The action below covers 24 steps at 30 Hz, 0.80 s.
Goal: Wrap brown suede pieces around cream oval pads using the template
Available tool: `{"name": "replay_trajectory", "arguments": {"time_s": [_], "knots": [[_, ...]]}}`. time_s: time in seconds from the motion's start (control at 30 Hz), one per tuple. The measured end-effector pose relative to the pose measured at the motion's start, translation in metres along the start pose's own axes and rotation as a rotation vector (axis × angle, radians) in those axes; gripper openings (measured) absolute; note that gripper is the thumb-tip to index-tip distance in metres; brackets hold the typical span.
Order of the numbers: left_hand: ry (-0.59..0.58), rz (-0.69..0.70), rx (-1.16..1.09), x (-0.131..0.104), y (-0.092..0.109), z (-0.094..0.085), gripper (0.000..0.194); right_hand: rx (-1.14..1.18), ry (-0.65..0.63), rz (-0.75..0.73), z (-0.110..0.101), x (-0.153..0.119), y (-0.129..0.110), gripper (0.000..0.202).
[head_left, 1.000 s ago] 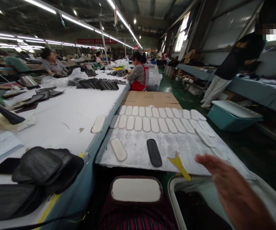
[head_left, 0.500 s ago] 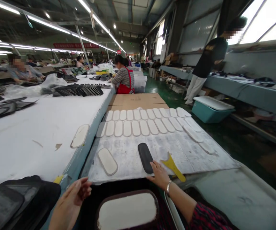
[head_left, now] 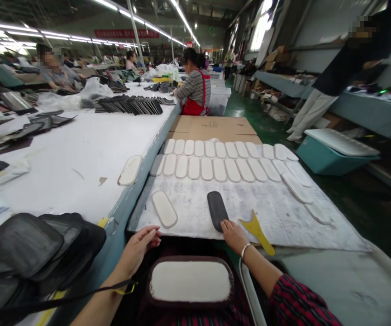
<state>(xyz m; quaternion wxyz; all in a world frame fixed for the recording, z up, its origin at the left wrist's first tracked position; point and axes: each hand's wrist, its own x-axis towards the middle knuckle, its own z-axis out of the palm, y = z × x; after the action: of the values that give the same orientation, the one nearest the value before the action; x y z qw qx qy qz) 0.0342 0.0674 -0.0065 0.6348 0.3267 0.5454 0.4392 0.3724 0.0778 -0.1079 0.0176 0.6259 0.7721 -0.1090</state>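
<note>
My right hand (head_left: 234, 236) has its fingers closed on the near end of a black oval panel (head_left: 216, 208) that lies on the whitish work board (head_left: 195, 199). My left hand (head_left: 144, 244) hovers just off the board's near edge, fingers loosely bent and apart, holding nothing. Close to it lies a white oval panel (head_left: 164, 209) with a thin dark border. A yellow forked scraper-like tool (head_left: 258, 232) is right of my right hand. Over my lap sits a larger white oval piece (head_left: 190, 280) with a dark brown rim.
Two rows of white oval panels (head_left: 207, 168) line the board's far side. Another white oval (head_left: 130, 170) rests at the edge of the white table (head_left: 90, 167). Black pieces (head_left: 29, 244) are piled at left. Co-workers sit beyond; a person stands by a teal bin (head_left: 331, 156).
My right hand's fingers have closed on the black panel's near end. My left hand has come nearer the board's edge. The whole view has shifted, with the standing person now farther right.
</note>
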Motion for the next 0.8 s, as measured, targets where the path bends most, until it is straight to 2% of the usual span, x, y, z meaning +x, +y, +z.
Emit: {"name": "replay_trajectory", "arguments": {"time_s": [0.07, 0.13, 0.17, 0.23, 0.27, 0.3, 0.4, 0.47, 0.53, 0.6, 0.67, 0.8], "knots": [[-0.004, 0.021, 0.045, -0.004, 0.002, 0.0, 0.035, -0.006, 0.005, -0.007, -0.012, 0.001, 0.002, 0.037], [0.009, 0.064, 0.104, -0.011, 0.005, -0.001, 0.037, 0.021, 0.086, 0.021, -0.033, -0.002, 0.003, 0.034], [0.02, 0.091, 0.126, -0.015, 0.008, -0.001, 0.039, 0.057, 0.163, 0.043, -0.048, -0.006, 0.002, 0.032], [0.022, 0.145, 0.124, -0.026, 0.015, 0.0, 0.049, 0.303, 0.49, 0.087, -0.081, -0.023, -0.003, 0.027], [0.002, 0.159, 0.093, -0.032, 0.018, 0.002, 0.055, 0.447, 0.571, 0.075, -0.098, -0.035, -0.008, 0.027], [-0.035, 0.161, 0.044, -0.039, 0.02, 0.004, 0.06, 0.593, 0.59, 0.082, -0.113, -0.048, -0.015, 0.027], [-0.194, 0.086, -0.124, -0.06, 0.022, 0.013, 0.07, 1.039, 0.409, 0.089, -0.14, -0.09, -0.043, 0.028], [-0.305, -0.025, -0.159, -0.074, 0.017, 0.018, 0.069, 1.237, 0.261, 0.135, -0.139, -0.111, -0.064, 0.033], [-0.374, -0.145, -0.1, -0.086, 0.011, 0.018, 0.055, 1.33, 0.103, 0.231, -0.127, -0.126, -0.079, 0.041], [-0.365, -0.221, -0.016, -0.095, 0.003, 0.014, 0.038, 1.301, -0.037, 0.299, -0.11, -0.136, -0.087, 0.046], [-0.305, -0.24, 0.053, -0.101, -0.003, 0.009, 0.033, 1.18, -0.116, 0.285, -0.095, -0.142, -0.086, 0.045], [-0.212, -0.241, 0.163, -0.106, -0.012, -0.002, 0.03, 0.973, -0.089, 0.258, -0.079, -0.149, -0.08, 0.041]]}}
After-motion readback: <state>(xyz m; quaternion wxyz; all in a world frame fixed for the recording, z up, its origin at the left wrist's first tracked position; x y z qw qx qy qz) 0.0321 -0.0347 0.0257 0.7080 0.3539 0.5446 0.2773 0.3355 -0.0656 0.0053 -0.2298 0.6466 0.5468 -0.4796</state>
